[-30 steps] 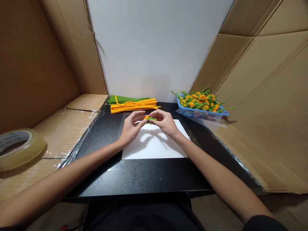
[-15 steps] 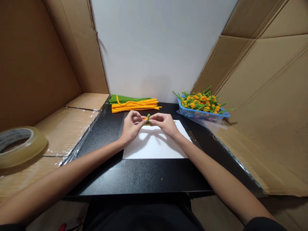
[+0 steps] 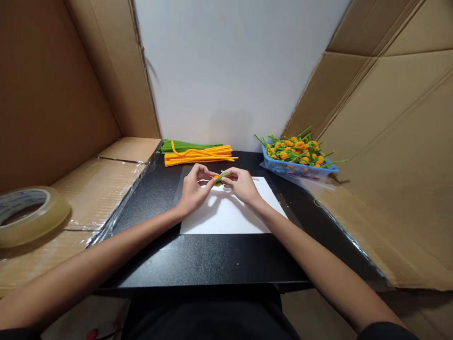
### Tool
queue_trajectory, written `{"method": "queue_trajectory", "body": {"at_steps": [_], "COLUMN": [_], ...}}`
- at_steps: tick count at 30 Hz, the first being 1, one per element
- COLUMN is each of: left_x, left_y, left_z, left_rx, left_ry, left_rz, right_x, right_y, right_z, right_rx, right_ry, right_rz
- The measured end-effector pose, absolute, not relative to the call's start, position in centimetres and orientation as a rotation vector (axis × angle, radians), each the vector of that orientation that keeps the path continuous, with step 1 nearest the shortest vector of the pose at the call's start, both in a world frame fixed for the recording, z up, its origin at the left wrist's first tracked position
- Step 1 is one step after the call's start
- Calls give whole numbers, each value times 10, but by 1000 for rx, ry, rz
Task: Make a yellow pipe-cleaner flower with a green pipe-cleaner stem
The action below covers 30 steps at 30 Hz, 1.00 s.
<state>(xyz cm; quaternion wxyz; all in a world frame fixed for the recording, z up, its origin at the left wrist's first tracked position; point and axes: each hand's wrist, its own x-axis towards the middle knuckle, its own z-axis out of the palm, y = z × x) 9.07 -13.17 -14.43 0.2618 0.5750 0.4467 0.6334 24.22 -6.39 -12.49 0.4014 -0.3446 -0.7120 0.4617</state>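
Between my two hands is a small orange and green pipe-cleaner flower [image 3: 217, 182], held above a white sheet [image 3: 226, 219]. My left hand [image 3: 194, 189] pinches its orange side between thumb and fingertips. My right hand [image 3: 242, 184] grips the green stem, which slants up to the right past my fingertips. Part of the flower is hidden by my fingers. Behind my hands lie a bundle of orange pipe cleaners [image 3: 201, 156] and, just beyond it, green pipe cleaners [image 3: 187, 146].
A blue basket [image 3: 297, 167] at the back right is heaped with similar orange and green pieces [image 3: 299, 147]. On the left, a roll of clear tape [image 3: 56, 212] rests on cardboard [image 3: 102, 184]. Cardboard walls flank the black table [image 3: 212, 259]; a thin stick [image 3: 255, 178] lies behind my right hand.
The green stem stood upright and now leans to the right, into my right fingers. More of the orange part shows by my left thumb. Both hands stay nearly in place.
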Motion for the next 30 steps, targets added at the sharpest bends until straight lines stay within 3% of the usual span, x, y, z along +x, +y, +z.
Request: {"method": "queue_trajectory", "body": {"at_steps": [5,17,22,30], "left_x": [91,83,85,89], "left_y": [-127,-126,-126,-127], "left_z": [-144,-142,-138,-138], "left_rx": [1350,1343,1410,1393], "left_ry": [1181,1043,1095,1140], "left_rz": [1804,1685,1669,1654], "right_x": [242,245,246,244], "right_y": [-64,-61,-62,-66], "right_z": [-125,-123,-121,-127], "right_rx": [-805,-677,-649,-632], "right_ry": [-1743,-1719,-1758,-1823], "right_rz": [1353,1283,1394,1045]}}
